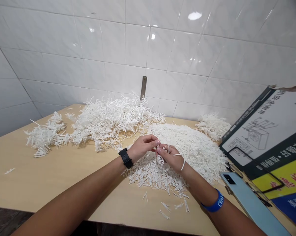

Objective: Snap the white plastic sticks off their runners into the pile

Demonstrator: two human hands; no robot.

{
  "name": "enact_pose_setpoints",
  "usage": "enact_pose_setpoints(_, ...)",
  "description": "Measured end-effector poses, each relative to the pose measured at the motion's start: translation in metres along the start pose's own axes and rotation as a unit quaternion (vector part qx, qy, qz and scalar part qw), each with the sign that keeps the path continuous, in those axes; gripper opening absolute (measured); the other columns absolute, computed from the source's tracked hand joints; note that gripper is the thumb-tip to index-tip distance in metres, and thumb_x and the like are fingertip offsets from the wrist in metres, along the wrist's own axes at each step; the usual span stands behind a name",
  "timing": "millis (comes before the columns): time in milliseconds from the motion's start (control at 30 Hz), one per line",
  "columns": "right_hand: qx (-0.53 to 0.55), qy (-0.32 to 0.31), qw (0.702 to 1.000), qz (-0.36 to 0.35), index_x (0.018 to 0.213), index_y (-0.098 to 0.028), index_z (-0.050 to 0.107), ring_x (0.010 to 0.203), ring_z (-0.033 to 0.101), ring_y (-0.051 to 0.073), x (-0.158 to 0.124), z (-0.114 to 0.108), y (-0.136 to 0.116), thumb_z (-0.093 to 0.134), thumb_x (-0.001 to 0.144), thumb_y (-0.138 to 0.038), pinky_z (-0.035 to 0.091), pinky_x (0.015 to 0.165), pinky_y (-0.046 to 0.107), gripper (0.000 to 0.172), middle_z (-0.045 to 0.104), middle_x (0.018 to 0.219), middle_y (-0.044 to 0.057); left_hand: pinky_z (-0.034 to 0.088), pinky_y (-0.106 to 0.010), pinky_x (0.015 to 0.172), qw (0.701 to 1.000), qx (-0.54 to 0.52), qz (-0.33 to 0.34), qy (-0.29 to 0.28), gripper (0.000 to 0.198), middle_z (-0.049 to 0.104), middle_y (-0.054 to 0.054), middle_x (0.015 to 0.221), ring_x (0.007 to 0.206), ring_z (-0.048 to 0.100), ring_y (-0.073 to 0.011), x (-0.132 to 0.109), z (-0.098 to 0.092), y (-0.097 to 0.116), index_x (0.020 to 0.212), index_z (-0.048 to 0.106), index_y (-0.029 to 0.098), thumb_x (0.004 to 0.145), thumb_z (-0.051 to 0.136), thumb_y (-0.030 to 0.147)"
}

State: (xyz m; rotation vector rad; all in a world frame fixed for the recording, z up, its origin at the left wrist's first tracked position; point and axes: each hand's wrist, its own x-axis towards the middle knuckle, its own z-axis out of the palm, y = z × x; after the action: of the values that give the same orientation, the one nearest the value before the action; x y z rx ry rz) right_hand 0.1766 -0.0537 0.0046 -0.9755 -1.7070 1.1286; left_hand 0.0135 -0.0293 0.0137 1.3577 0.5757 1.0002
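Note:
My left hand (143, 147) and my right hand (171, 157) meet above a large heap of thin white plastic sticks (197, 152), their fingertips touching. A few white strands (165, 154) are pinched between both hands, and one long strand curves past my right wrist. The exact shape of the pinched piece is hidden by my fingers. A looser spread of white sticks (152, 177) lies right under my hands. Further back, a branching mass of white plastic pieces (113, 119) covers the far side of the table.
The pale wooden table (51, 170) meets white tiled walls, with a metal bracket (144, 88) on the wall. A light blue phone (251, 203) and a printed board with a diagram (263, 134) stand at the right. A smaller white clump (213, 126) lies far right.

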Motion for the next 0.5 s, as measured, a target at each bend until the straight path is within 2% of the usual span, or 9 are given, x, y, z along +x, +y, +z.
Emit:
enact_pose_setpoints(67,-0.047,-0.005,0.998,-0.045,0.061,-0.018,0.056,0.051,0.038,0.011,-0.002,0.001,-0.002,0.054,0.083,-0.053,0.033,0.052,0.025,0.041,0.044,0.055,-0.003,0.050,-0.027,0.066,0.999,-0.034,-0.007,0.010,0.028,0.061,0.000,0.072,0.064,0.060,-0.0103,-0.001,0.000,-0.001,0.073,0.057,0.014,0.073,0.072,0.037)
enact_pose_setpoints(133,-0.087,-0.025,0.992,-0.085,0.062,-0.019,0.055,0.054,0.039,0.012,-0.005,0.002,-0.005,0.051,0.087,-0.050,0.034,0.054,0.026,0.040,0.044,0.056,-0.003,0.051,-0.026,0.065,0.996,-0.080,-0.017,0.047,0.029,0.061,0.000,0.076,0.066,0.063,-0.0104,-0.001,-0.001,0.001,0.073,0.052,0.015,0.072,0.073,0.035)
enact_pose_setpoints(267,-0.113,-0.098,0.983,-0.106,0.065,-0.019,0.058,0.054,0.039,0.012,-0.008,0.007,-0.007,0.047,0.090,-0.045,0.033,0.054,0.026,0.038,0.044,0.055,-0.002,0.052,-0.026,0.062,0.986,-0.111,-0.016,0.126,0.028,0.061,0.003,0.081,0.057,0.065,-0.0087,0.002,-0.006,0.005,0.077,0.045,0.017,0.077,0.068,0.034)
enact_pose_setpoints(333,-0.078,-0.066,0.992,-0.080,0.068,-0.019,0.060,0.052,0.038,0.011,-0.007,0.007,-0.005,0.049,0.088,-0.047,0.033,0.052,0.025,0.036,0.043,0.055,-0.003,0.053,-0.028,0.066,0.989,-0.073,0.001,0.129,0.025,0.064,0.000,0.084,0.062,0.067,-0.0110,0.004,-0.007,0.005,0.081,0.046,0.017,0.079,0.067,0.032)
enact_pose_setpoints(400,-0.003,-0.005,1.000,-0.027,0.074,-0.019,0.063,0.051,0.037,0.010,-0.004,0.005,-0.003,0.055,0.084,-0.050,0.031,0.049,0.024,0.034,0.042,0.056,-0.003,0.054,-0.031,0.070,0.993,-0.023,0.011,0.117,0.022,0.068,-0.003,0.084,0.068,0.068,-0.0133,0.005,-0.007,0.001,0.086,0.049,0.017,0.079,0.066,0.029)
enact_pose_setpoints(500,0.126,0.058,0.990,0.034,0.082,-0.019,0.065,0.048,0.034,0.008,0.001,0.002,0.000,0.064,0.076,-0.051,0.029,0.044,0.021,0.033,0.046,0.062,-0.003,0.053,-0.034,0.077,0.994,0.062,0.024,0.090,0.013,0.069,-0.007,0.090,0.080,0.066,-0.0155,0.006,-0.006,-0.006,0.090,0.058,0.016,0.082,0.061,0.026)
